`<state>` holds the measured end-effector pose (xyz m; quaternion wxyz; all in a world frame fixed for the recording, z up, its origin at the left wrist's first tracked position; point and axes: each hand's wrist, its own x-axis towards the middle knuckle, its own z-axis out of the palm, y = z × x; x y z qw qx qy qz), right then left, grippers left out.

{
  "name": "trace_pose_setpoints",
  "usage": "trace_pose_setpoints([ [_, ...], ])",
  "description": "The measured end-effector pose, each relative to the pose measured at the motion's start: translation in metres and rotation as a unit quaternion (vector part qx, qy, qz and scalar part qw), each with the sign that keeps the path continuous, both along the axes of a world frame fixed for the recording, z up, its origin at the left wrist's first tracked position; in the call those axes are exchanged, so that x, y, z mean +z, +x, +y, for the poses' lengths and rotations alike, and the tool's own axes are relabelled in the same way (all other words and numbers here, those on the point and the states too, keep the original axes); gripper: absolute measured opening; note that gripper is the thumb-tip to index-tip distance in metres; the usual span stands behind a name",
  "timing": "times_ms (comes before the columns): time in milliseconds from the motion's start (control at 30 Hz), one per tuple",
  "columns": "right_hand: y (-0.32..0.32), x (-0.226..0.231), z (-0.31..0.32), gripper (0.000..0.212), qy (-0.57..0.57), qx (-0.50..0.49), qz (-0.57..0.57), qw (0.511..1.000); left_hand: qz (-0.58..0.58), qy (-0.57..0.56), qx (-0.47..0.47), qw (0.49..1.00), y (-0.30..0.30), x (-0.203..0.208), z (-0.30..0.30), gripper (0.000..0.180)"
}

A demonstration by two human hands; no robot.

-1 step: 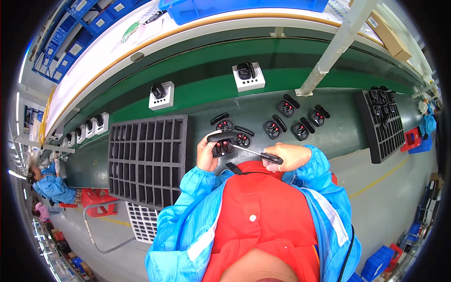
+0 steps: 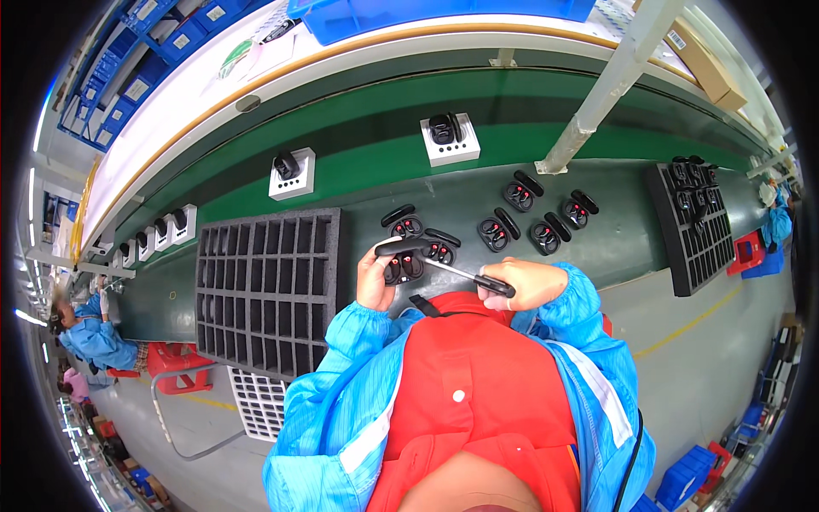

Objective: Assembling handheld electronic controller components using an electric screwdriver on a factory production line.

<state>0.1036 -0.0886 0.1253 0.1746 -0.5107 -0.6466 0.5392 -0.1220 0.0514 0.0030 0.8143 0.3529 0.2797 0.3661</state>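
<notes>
My left hand (image 2: 373,277) is closed on an open black earbud charging case (image 2: 403,268), tilted up with its lid (image 2: 401,247) raised. Small red spots show on the dark earbuds inside. In my right hand (image 2: 531,283), closed too, is a slim tool with a black handle (image 2: 496,287) and a thin silver shaft (image 2: 452,270). The shaft slants left to the case's lid edge; its tip is hard to make out. Right beside the held case lies another open earbud case (image 2: 441,249), with one more open case (image 2: 405,225) just behind.
More open cases (image 2: 546,235) lie to the right on the green bench (image 2: 426,192). A black foam tray (image 2: 271,294) stands left; a second tray (image 2: 699,226) is far right. White boxes (image 2: 452,152) carry earbud cases along the back. A metal post (image 2: 580,128) rises behind the bench.
</notes>
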Motion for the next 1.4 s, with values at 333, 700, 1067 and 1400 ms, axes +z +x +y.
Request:
trace_pose_setpoints([
  [333, -0.016, -0.035, 0.016, 0.033, 0.215, -0.291, -0.174, 0.916, 0.025, -0.196, -0.238, 0.951, 0.056, 0.033, -0.022, 0.021],
  [700, 0.113, -0.056, -0.069, 0.035, 0.143, -0.560, -0.216, 0.787, 0.080, -0.145, -0.303, 0.939, 0.055, 0.030, -0.027, 0.041],
  [1067, 0.221, -0.156, -0.131, 0.037, -0.002, -0.712, -0.379, 0.592, 0.139, -0.183, -0.205, 0.951, 0.039, 0.011, -0.029, 0.030],
  [1400, 0.235, -0.184, -0.125, 0.047, -0.040, -0.699, -0.371, 0.610, 0.150, -0.167, -0.143, 0.964, 0.010, 0.003, -0.014, 0.030],
])
